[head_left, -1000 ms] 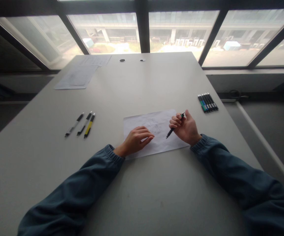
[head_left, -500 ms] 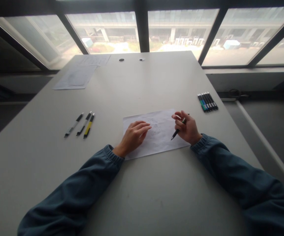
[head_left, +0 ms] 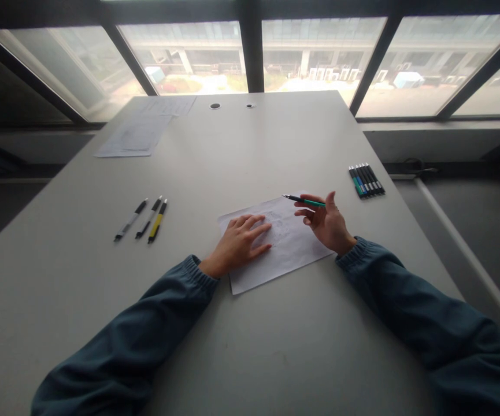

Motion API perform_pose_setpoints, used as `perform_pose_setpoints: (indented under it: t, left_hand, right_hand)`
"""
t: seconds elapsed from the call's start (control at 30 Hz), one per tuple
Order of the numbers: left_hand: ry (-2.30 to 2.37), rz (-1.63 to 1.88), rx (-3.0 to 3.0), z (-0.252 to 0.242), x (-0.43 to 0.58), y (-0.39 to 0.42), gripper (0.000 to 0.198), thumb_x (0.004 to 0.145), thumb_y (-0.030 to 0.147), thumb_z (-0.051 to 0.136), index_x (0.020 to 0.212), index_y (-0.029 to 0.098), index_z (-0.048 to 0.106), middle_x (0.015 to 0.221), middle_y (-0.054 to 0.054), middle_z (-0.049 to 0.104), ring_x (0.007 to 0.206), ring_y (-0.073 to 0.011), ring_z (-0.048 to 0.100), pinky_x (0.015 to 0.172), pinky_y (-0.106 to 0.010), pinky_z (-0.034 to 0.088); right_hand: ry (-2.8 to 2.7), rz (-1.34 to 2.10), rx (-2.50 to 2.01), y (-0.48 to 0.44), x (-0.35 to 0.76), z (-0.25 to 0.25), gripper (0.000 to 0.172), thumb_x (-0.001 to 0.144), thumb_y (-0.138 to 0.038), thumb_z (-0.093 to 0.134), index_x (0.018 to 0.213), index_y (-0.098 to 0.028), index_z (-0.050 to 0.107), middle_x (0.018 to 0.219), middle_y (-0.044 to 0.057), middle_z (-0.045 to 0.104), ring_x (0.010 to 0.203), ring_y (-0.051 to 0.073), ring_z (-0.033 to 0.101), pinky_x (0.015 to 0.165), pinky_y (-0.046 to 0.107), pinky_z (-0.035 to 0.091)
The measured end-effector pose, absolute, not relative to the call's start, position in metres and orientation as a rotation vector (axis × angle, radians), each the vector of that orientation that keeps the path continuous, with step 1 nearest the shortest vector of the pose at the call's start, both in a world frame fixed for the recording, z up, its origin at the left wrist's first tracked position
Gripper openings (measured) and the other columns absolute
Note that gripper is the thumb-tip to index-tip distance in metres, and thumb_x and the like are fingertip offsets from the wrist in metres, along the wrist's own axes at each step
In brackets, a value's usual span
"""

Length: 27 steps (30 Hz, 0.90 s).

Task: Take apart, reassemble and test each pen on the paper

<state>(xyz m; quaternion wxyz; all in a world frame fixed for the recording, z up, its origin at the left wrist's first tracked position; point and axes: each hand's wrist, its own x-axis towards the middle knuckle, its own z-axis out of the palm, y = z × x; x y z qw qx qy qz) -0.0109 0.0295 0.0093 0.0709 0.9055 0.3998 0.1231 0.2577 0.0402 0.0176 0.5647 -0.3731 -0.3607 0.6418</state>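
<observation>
My left hand (head_left: 243, 240) lies flat with spread fingers on a white sheet of paper (head_left: 276, 263), which bears faint pen marks near its middle. Over the sheet's right part, my right hand (head_left: 325, 225) holds a black and green pen (head_left: 304, 200) between its fingers. The pen is nearly level, its tip pointing left and clear of the paper. The thumb is raised and the lower fingers are loosely curled.
To the left lie a yellow and black pen (head_left: 158, 221) and two grey and black pens (head_left: 130, 220). Several pens (head_left: 366, 181) sit in a row by the right edge. Papers (head_left: 132, 134) rest at the far left of the white table (head_left: 250, 150), near the windows.
The pen in my right hand has swung from tip-down to nearly level, tip leftward. My left fingers have spread flat, and the paper has turned slightly, its lower left corner nearer me.
</observation>
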Motion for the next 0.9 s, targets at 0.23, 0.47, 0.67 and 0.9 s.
perform_pose_setpoints:
  t: [0.23, 0.47, 0.67, 0.9]
  left_hand:
    - [1.129, 0.351, 2.683, 0.007, -0.008, 0.027, 0.056, 0.092, 0.054, 0.061, 0.139, 0.025, 0.055, 0.151, -0.011, 0.05, 0.142, -0.0326, 0.041, 0.116, -0.053, 0.035]
    - [1.115, 0.328, 2.639, 0.003, -0.007, 0.028, 0.057, 0.093, 0.054, 0.059, 0.141, 0.024, 0.052, 0.157, -0.011, 0.045, 0.15, -0.0317, 0.034, 0.125, -0.055, 0.024]
    - [1.11, 0.36, 2.653, 0.002, -0.007, 0.028, 0.056, 0.093, 0.053, 0.06, 0.14, 0.024, 0.053, 0.156, -0.011, 0.046, 0.149, -0.0324, 0.036, 0.124, -0.057, 0.026]
    - [1.101, 0.39, 2.65, 0.002, -0.008, 0.029, 0.056, 0.092, 0.052, 0.061, 0.141, 0.026, 0.053, 0.155, -0.01, 0.047, 0.148, -0.0322, 0.036, 0.124, -0.055, 0.027]
  right_hand:
    - [-1.261, 1.11, -1.108, 0.036, 0.25, 0.004, 0.025, 0.084, -0.042, 0.074, 0.081, -0.021, 0.061, 0.058, -0.003, 0.062, 0.047, 0.011, 0.055, 0.045, 0.024, 0.037]
    - [-1.611, 0.872, -1.261, 0.031, 0.244, -0.005, 0.013, 0.084, -0.029, 0.066, 0.076, -0.02, 0.061, 0.061, -0.001, 0.063, 0.056, 0.014, 0.058, 0.055, 0.027, 0.044]
    - [-1.673, 0.758, -1.263, 0.031, 0.245, -0.003, 0.014, 0.084, -0.027, 0.065, 0.072, -0.02, 0.06, 0.064, -0.001, 0.061, 0.059, 0.014, 0.053, 0.057, 0.028, 0.04]
    - [-1.665, 0.688, -1.32, 0.032, 0.244, -0.003, 0.014, 0.082, -0.024, 0.064, 0.07, -0.021, 0.058, 0.063, -0.002, 0.059, 0.058, 0.013, 0.05, 0.058, 0.028, 0.038]
